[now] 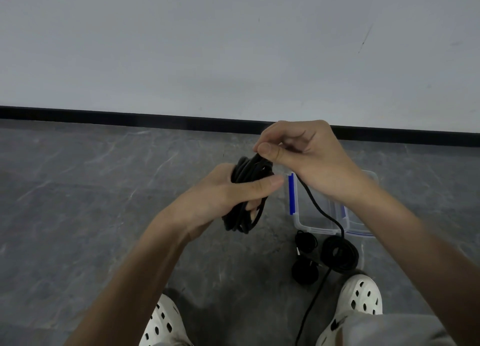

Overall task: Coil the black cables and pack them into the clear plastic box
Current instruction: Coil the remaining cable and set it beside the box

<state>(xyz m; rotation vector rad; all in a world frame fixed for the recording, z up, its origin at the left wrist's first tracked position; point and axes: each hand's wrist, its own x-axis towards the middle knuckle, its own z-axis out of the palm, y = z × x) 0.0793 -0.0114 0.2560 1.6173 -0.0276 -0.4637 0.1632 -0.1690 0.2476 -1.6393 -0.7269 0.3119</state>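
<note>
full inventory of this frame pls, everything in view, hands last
cable bundle: 1, black, held up mid-frame
loose strand: 1, black, hangs from the right hand across the box toward the floor
coiled cables: 3, black, on the floor at the box's near side; one large, two small
clear plastic box: 1, clear, on the floor under the right arm
blue latches: 2, blue, box sides
floor: 1, grey marbled
wall: 1, light grey, behind
skirting: 1, black, wall foot
clogs: 2, white, perforated, bottom edge
left hand: 1, grips the bundle
right hand: 1, pinches the strand at the bundle's top
</note>
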